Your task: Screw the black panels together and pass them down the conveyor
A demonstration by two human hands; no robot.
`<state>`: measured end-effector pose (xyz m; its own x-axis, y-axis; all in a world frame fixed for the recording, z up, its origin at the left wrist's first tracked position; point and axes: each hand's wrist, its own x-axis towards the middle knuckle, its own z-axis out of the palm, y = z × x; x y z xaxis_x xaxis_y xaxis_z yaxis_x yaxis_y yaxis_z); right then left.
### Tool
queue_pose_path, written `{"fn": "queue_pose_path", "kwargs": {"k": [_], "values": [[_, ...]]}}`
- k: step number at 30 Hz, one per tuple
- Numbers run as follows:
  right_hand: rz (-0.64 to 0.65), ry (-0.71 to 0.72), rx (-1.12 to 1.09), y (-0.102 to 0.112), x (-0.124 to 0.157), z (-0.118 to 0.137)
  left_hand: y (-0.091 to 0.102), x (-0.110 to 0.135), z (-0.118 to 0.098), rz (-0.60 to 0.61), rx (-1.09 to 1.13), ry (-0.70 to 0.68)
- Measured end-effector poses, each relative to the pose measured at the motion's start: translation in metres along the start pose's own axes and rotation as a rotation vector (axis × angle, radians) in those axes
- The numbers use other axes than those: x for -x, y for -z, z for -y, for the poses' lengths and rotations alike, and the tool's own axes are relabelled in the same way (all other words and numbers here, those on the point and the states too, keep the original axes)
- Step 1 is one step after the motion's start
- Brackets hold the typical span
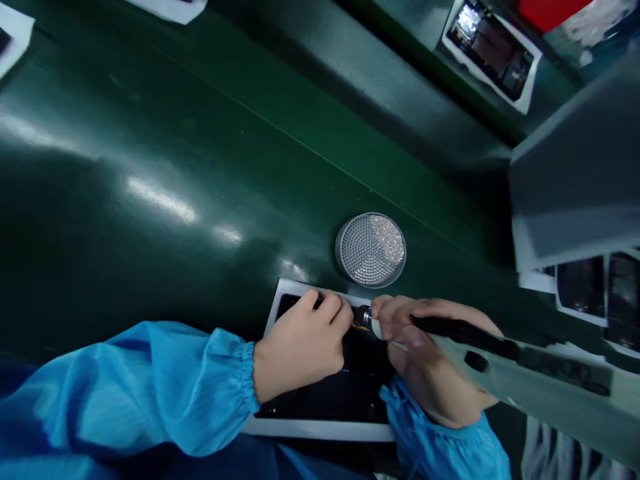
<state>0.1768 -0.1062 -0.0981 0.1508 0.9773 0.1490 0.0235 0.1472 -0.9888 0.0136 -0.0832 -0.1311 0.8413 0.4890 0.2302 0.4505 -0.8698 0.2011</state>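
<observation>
My right hand (425,347) is wrapped round the front end of an electric screwdriver (550,383) with a pale body and a black lever. Its dark tip points left over the upper edge of a flat black device panel (345,393), which lies in a white tray (325,430). My left hand (307,337) rests over that same panel, fingers curled in beside the screwdriver tip; what they pinch, if anything, is hidden. Just beyond both hands stands a round grey dish (371,250) with a dimpled bottom and many tiny shiny pieces on its right side.
A dark green work surface (175,267) spreads to the left. Behind it runs a raised ledge (400,87) bearing another black panel in a white tray (493,50). At the right are a grey sheet-like box (575,173) and more trayed panels (583,287).
</observation>
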Motion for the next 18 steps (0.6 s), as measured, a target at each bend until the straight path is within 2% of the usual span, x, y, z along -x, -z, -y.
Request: {"fn": "queue_pose_path", "kwargs": {"k": [7,11,14,18], "values": [[0.009,0.002,-0.001,0.003,-0.005,0.008,-0.002,0.001,0.001,-0.056,0.025,-0.036],[-0.153,0.088,-0.033,0.007,-0.033,0.017,-0.004,0.005,0.000,-0.091,0.013,-0.062],[-0.267,0.113,-0.026,0.006,-0.061,0.013,-0.004,0.006,0.000,-0.102,0.002,-0.047],[-0.295,0.068,-0.032,0.000,-0.079,-0.002,-0.005,0.009,-0.002,-0.131,0.027,-0.021]]}}
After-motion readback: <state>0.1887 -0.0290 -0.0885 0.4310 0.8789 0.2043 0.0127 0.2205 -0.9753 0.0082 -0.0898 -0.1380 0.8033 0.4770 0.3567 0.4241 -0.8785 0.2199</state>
